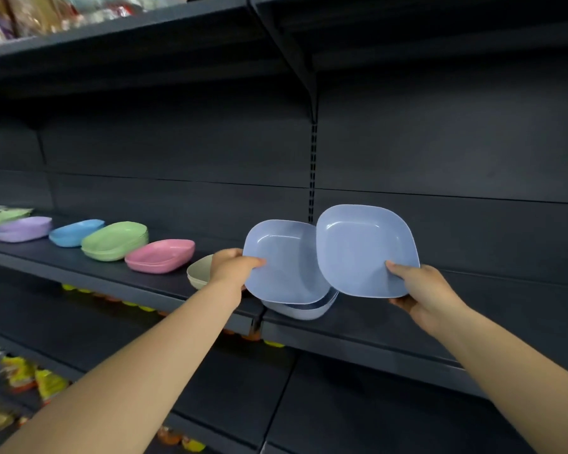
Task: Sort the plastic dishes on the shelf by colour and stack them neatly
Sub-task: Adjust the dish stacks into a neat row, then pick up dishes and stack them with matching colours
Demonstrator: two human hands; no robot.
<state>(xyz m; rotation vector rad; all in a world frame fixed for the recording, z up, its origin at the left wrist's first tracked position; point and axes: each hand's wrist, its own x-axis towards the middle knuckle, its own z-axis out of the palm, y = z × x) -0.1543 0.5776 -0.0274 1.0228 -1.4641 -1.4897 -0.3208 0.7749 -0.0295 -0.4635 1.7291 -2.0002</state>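
Two held blue dishes (285, 260), five coloured stacks (159, 255) on shelf (118, 273)

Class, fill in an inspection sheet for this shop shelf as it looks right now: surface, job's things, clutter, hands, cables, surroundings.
Surface: dark shelf, dishes in a row.
Job's things: purple stack, blue dish, green stack, pink stack, beige dish; periwinkle stack at the edge; two periwinkle dishes held tilted, left one, right one.
Clutter: green packets at far left.
Hands: left hand and right hand each grip one dish.
Cables: nothing seen.
Surroundings: packaged goods above and below.
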